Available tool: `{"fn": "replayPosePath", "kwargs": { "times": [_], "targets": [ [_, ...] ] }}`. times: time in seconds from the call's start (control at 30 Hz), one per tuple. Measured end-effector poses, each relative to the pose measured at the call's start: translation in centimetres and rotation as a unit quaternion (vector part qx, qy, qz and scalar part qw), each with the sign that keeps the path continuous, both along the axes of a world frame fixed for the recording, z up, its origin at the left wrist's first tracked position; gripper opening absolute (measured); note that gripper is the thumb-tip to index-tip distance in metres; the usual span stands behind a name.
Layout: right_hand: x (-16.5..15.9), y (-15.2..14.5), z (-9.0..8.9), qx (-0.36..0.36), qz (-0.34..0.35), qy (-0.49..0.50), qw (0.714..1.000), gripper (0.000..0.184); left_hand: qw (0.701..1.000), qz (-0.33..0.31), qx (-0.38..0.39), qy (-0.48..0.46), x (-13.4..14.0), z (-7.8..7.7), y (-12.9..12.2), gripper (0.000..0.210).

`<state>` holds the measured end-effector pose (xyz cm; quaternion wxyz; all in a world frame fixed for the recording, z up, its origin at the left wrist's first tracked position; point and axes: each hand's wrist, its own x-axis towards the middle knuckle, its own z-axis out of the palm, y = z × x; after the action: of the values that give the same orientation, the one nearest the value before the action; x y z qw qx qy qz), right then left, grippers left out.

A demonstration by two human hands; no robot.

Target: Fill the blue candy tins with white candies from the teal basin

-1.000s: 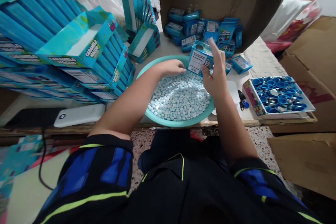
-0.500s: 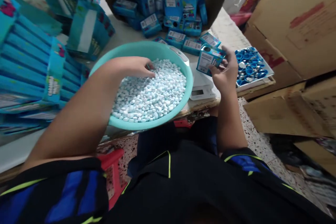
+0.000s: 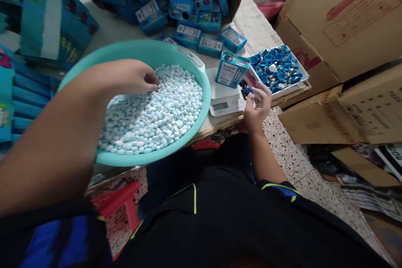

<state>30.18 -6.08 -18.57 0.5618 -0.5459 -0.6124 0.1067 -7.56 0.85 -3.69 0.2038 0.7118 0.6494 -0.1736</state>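
My left hand [image 3: 136, 76] reaches over the rim of a turquoise basin [image 3: 201, 104], its fingers curled together at the white and pale blue candies [image 3: 150, 121]. Whatever lies inside those fingers is hidden. A blue candy box [image 3: 231, 71] with a round opening on top stands upright on a white kitchen scale [image 3: 224, 108], right of the basin. My right hand [image 3: 259, 102] is off the box, just right of the scale, with thumb and fingers apart and nothing seen in them. Small dark and blue pieces [image 3: 246, 88] lie beside its fingertips.
A white tray [image 3: 304, 77] full of blue and silver caps [image 3: 273, 67] sits at the table's right edge. Behind the basin, several blue boxes [image 3: 188, 35] spill from a dark carton. Blue display cartons [image 3: 40, 25] stack at left; large cardboard boxes [image 3: 354, 21] stand at right.
My right hand has let go of the blue box, now standing on the scale, and drawn down and right. My left hand stays in the basin. The whole view has shifted right.
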Motion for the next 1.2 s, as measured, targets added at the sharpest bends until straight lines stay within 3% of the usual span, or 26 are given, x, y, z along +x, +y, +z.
{"fn": "replayPosePath", "kwargs": {
  "times": [0.1, 0.17, 0.27, 0.4, 0.6, 0.77, 0.9, 1.03, 1.2],
  "targets": [
    [0.0, 0.7, -1.4, 0.013, -0.064, 0.089, 0.994, 0.027, 0.999, -0.007, 0.011, 0.032, 0.5, 0.0, 0.1, 0.037],
    [0.0, 1.2, -1.7, -0.003, -0.052, 0.116, 0.992, 0.028, 0.999, -0.011, 0.013, 0.035, 0.7, 0.1, 0.1, 0.041],
    [-0.2, 1.2, -1.5, -0.016, -0.036, 0.137, 0.99, 0.026, 1.0, -0.012, 0.018, 0.01, 0.6, 0.4, -0.1, 0.051],
    [-0.6, 0.4, -0.8, 0.004, -0.068, 0.167, 0.984, 0.02, 0.997, -0.008, 0.062, -0.038, -0.1, 1.4, -0.6, 0.053],
    [-0.6, 0.2, -0.5, -0.013, -0.061, 0.157, 0.986, 0.015, 0.986, 0.033, 0.112, -0.12, -0.6, 2.7, -1.5, 0.06],
    [-0.6, 0.5, -0.2, 0.01, -0.078, 0.125, 0.989, 0.026, 0.985, 0.003, 0.11, -0.135, -0.7, 2.4, -1.6, 0.053],
    [0.3, 0.9, 2.4, 0.057, -0.012, -0.009, 0.998, 0.045, 0.98, -0.006, 0.139, -0.144, -1.0, 1.7, -1.4, 0.049],
    [1.5, 2.9, 6.3, -0.013, 0.081, -0.129, 0.988, 0.083, 0.987, -0.015, 0.086, -0.134, -1.9, 0.6, -1.1, 0.034],
    [0.4, 5.9, 8.6, -0.05, 0.124, -0.251, 0.959, 0.067, 0.973, -0.011, 0.135, -0.188, -2.9, -0.6, -1.4, 0.022]
  ]
}}
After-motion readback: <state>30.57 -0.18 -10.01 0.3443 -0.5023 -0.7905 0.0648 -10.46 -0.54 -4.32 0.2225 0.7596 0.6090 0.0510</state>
